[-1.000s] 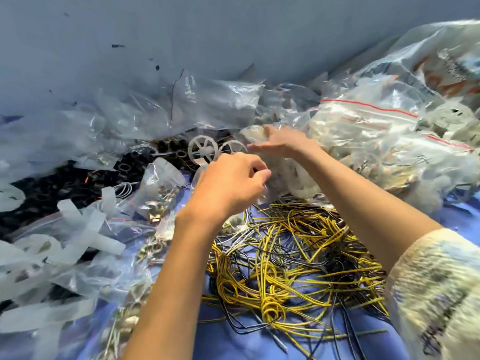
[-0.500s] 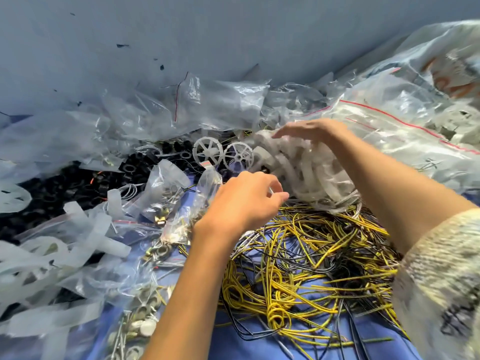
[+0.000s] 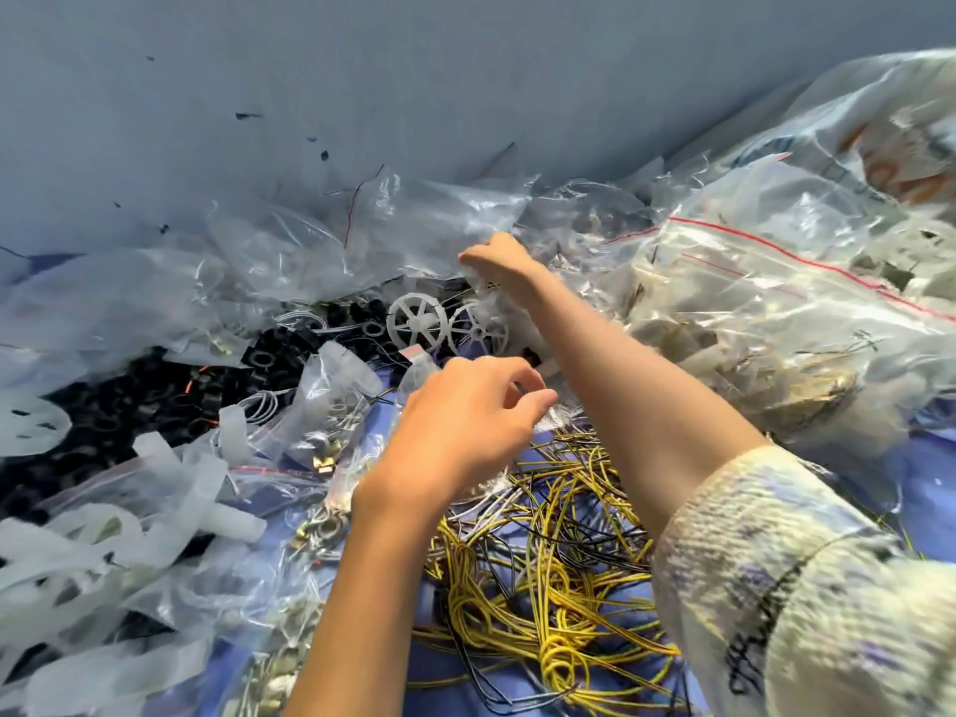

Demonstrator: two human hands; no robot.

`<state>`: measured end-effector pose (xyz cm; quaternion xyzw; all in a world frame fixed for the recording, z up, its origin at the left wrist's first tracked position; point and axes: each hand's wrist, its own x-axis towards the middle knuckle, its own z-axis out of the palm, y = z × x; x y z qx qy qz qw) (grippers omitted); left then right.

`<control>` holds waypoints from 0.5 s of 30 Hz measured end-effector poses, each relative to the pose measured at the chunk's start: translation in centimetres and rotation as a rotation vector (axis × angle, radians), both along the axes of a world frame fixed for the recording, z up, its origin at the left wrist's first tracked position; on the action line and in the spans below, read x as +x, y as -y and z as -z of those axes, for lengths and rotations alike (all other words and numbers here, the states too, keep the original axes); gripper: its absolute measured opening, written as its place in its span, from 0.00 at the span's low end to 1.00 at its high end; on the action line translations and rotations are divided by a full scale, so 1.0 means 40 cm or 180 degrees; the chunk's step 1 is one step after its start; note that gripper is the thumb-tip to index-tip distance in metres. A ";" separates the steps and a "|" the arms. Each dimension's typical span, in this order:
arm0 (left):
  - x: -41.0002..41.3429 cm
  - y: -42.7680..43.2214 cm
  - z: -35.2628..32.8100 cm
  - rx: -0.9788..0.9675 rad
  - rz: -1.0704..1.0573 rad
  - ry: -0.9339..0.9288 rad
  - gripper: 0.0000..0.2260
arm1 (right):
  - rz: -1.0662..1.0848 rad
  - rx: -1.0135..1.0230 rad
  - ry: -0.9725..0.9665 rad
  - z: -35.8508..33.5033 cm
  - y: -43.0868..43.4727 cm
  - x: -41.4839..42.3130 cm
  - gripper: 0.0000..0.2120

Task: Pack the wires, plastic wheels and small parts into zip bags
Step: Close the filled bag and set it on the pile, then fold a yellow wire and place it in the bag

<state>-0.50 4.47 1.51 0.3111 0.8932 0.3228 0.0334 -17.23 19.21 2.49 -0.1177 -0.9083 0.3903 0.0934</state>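
A tangle of yellow and black wires lies on the blue surface in front of me. Two white plastic wheels stand behind it, beside a heap of black small parts. My left hand hovers over the far edge of the wires with loosely curled fingers and thumb apart from them; nothing plainly held. My right hand reaches past the wheels into the loose clear zip bags at the back. Its fingers are curled down and pinch a bit of clear plastic.
Big filled zip bags with red seal lines are heaped on the right. Small zip bags of metal parts lie left of my left hand. White plastic strips cover the near left. A blue wall closes the back.
My right hand has moved from the white strip bundle up and further back into the clear bags. My left hand has drifted slightly right and its fingers have loosened.
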 end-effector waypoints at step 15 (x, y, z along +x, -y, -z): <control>-0.017 0.022 -0.054 0.3260 -0.1311 0.2044 0.13 | -0.0996 -0.1590 -0.0777 -0.112 0.028 0.488 0.12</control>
